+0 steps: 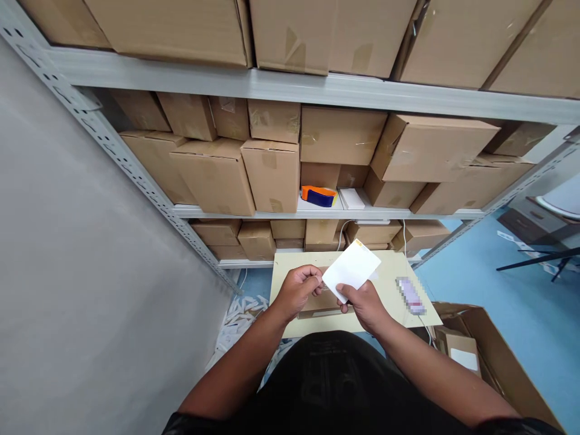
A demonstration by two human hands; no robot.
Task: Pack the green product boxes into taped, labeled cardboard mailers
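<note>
My right hand [365, 305] pinches a white rectangular label or card [352, 269] near its lower corner, thumb on top. A small orange mark shows at its upper corner. My left hand [299, 291] is closed, its thumb and fingertips pressed together right beside the label's left corner. Whether they grip that corner or some small thing is too fine to see. Below both hands a brown cardboard box [312, 307] lies on a cream tabletop [290, 329], partly hidden by the hands and label.
Shelves [281, 81] full of cardboard boxes [269, 175] rise ahead. One shelf holds an orange and dark blue tape roll or band [319, 196] and a white stack [352, 199]. A blurred phone-like object [411, 296] lies right; a large open carton [507, 356] stands beyond.
</note>
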